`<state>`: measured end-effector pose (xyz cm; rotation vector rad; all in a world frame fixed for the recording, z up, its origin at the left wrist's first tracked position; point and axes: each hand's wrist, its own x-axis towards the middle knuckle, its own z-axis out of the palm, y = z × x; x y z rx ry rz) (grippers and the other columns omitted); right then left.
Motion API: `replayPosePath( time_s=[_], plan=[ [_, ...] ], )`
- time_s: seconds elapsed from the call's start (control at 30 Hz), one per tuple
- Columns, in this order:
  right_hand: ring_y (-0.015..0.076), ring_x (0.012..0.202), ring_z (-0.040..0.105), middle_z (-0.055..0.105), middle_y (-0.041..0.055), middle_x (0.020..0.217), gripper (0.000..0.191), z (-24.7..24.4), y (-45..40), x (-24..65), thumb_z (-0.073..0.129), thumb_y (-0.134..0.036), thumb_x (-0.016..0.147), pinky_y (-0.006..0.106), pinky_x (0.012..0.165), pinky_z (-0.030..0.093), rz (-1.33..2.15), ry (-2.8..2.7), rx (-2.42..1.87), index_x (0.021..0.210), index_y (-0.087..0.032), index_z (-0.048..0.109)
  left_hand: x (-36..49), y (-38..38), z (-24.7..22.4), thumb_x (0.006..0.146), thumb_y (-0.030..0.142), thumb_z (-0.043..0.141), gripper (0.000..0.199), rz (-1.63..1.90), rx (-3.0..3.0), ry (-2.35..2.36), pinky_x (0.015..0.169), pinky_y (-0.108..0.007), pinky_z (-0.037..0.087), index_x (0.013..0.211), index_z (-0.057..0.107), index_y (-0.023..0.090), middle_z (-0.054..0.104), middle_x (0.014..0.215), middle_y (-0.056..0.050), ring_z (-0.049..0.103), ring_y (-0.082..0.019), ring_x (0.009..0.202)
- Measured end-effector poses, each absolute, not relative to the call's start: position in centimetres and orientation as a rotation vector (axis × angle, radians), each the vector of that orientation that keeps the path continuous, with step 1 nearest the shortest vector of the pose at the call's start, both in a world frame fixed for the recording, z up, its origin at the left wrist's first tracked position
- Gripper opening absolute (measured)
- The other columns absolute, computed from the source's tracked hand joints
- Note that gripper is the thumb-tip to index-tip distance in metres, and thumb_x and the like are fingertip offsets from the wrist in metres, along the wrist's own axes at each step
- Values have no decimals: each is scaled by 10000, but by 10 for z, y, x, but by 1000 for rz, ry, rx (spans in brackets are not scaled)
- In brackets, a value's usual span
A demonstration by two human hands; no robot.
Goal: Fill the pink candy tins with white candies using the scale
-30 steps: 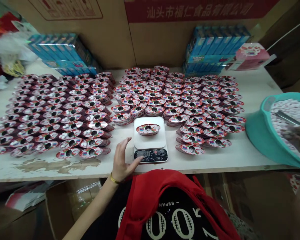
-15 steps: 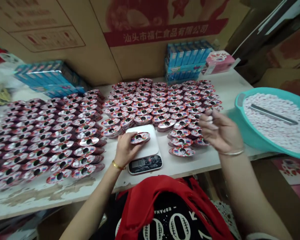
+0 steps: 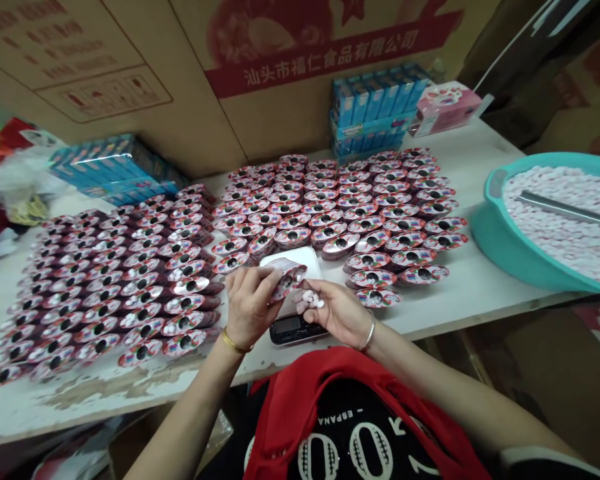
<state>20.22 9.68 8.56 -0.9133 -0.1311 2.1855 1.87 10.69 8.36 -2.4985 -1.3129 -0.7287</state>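
Just above the digital kitchen scale point(image 3: 293, 329), the left hand point(image 3: 249, 308) grips a tilted oval candy tray point(image 3: 290, 281), while the right hand point(image 3: 334, 313) pinches white candies point(image 3: 310, 299) beside it (more fill the teal basin point(image 3: 500, 233), under a metal scraper point(image 3: 570, 210)). Rows of matching trays point(image 3: 390, 227) cover the table point(image 3: 40, 407).

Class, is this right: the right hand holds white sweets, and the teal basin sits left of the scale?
No: the head view shows the teal basin right of the scale. The right hand does hold white sweets.
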Motion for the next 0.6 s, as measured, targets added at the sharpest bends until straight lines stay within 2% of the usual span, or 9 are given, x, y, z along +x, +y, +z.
replayPosePath(
  time_s=[0.17, 0.37, 0.6],
  plan=[
    [125, 588, 606, 642, 76, 740, 159, 88, 96, 204, 478, -190, 880, 196, 470, 464, 2113, -182, -898, 894, -97, 607, 18, 103, 86, 805, 297, 637, 303, -707, -2497, -1280, 740, -362, 314, 1089, 579, 210, 640, 972, -70, 516, -210, 847],
    [90, 544, 580, 621, 37, 690, 158, 85, 95, 204, 675, -230, 746, 157, 440, 435, 2014, -318, -1012, 797, -92, 617, 24, 101, 96, 819, 229, 642, 270, -624, -2538, -1140, 749, -359, 325, 1081, 586, 205, 658, 999, -77, 530, -210, 851],
    [94, 521, 581, 626, 32, 666, 153, 79, 85, 215, 664, -213, 632, 165, 435, 436, 2003, -257, -996, 725, -118, 588, 26, 108, 102, 823, 209, 631, 286, -565, -2638, -1028, 757, -359, 354, 1105, 584, 212, 662, 996, -74, 546, -216, 851]
  ],
)
